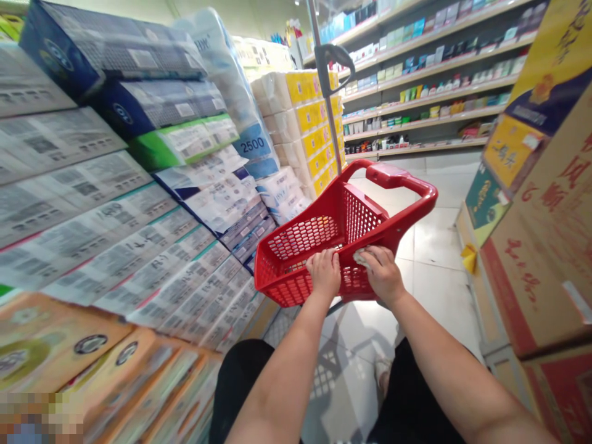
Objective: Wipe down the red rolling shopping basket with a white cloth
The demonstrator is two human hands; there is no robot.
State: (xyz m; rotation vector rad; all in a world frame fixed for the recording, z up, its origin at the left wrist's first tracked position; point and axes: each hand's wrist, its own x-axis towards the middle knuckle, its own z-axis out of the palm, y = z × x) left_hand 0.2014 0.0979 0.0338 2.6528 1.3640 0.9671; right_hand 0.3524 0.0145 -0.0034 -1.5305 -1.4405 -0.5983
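A red plastic shopping cart (305, 246) with perforated basket walls stands tilted in the view in front of my knees. My left hand (324, 272) is closed over the basket's near rim, its fingers curled over the edge. Beside it, my right hand (383, 271) presses a pale, wadded cloth (361, 257) against the cart's side, just below the rim. The cart's looped handle (423, 190) rises beyond my right hand. The basket's inside shows partly through the mesh, and its floor is mostly hidden.
Stacked tissue packs (139, 246) line the left side close to the cart. Cardboard cartons (546, 228) stand on the right. A grey pole with a hooped grip (333, 68) rises behind the cart. Shelves of boxed goods (430, 80) run across the back, above a tiled floor (432, 246).
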